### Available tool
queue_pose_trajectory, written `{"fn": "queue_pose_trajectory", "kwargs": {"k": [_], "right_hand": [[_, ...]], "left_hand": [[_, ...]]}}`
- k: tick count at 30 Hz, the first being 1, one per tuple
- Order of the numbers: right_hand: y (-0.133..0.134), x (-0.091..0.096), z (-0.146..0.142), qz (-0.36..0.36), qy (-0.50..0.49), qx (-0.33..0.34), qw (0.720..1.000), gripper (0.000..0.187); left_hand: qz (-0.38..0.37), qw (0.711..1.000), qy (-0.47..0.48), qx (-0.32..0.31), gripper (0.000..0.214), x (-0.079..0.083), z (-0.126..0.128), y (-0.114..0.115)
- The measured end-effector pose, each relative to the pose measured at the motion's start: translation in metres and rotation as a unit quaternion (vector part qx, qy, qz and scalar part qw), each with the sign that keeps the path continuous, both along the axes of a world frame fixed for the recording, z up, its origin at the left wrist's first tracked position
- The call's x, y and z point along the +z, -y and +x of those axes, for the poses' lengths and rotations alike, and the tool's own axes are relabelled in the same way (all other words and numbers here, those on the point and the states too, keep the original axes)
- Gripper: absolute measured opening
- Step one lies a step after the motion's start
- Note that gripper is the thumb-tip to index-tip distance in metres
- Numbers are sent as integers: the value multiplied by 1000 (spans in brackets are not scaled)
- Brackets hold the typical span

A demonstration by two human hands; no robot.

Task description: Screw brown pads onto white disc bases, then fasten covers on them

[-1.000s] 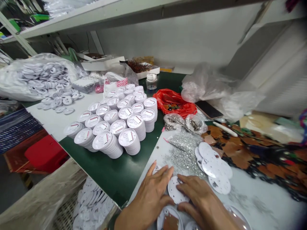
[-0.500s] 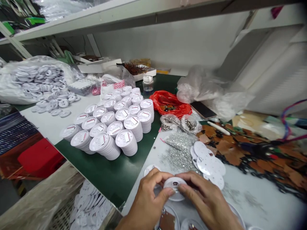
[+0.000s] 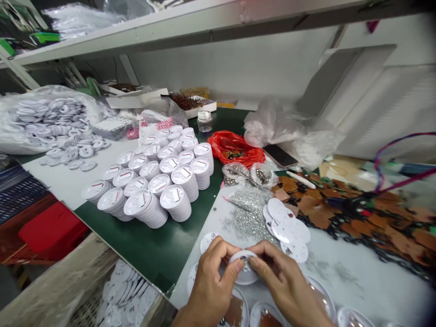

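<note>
My left hand (image 3: 213,281) and my right hand (image 3: 286,286) pinch a white round disc (image 3: 244,272) between their fingertips, just above the white worktop (image 3: 354,272). Something small and dark sits at the disc's centre. A loose pile of perforated white discs (image 3: 286,229) lies just beyond my right hand. Another white disc (image 3: 207,241) lies beside my left hand. Transparent domes (image 3: 322,297) rest below my hands, and one holds a brown piece (image 3: 235,311). A bag of silver glitter (image 3: 250,197) lies ahead, with spilled glitter (image 3: 243,225) around it.
Many stacks of white round discs (image 3: 153,177) stand on the green mat (image 3: 136,240). Farther off are a bag of white rings (image 3: 51,122), a red plastic bag (image 3: 235,149), a phone (image 3: 279,156), and scattered brown pieces (image 3: 340,213). A basket of discs (image 3: 126,286) sits below the table edge.
My hands have gone from lying over a flat disc to pinching one up between their fingers. The view has shifted, so the table contents appear farther left, and a coloured cord has entered at right.
</note>
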State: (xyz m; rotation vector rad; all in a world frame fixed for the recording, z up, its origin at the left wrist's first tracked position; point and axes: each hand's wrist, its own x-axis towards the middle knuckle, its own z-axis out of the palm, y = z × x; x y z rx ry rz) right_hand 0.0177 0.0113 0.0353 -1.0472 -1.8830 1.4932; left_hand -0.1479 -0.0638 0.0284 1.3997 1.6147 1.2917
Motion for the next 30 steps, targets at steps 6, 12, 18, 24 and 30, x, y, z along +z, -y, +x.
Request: {"fn": "queue_pose_trajectory", "kwargs": {"k": [6,12,18,24,30], "right_hand": [[6,2,-2,18,17,11,1000,25],[11,-10,-6,90,50,-9,995,21],[7,-11,-12,-20,0,9,1000,22],[5,-8,-12,51,69,2,996,15],[7,-4,-11,-104,-76,-28,991,28]], "left_hand": [[-41,999,25,9,22,-1,-1,2],[-64,995,64,51,25,-1,2,-1],[-72,993,71,59,27,4,-1,-5],[-54,993,58,92,26,1,6,-7],[-60,988,127,57,29,-3,-1,-7]]}}
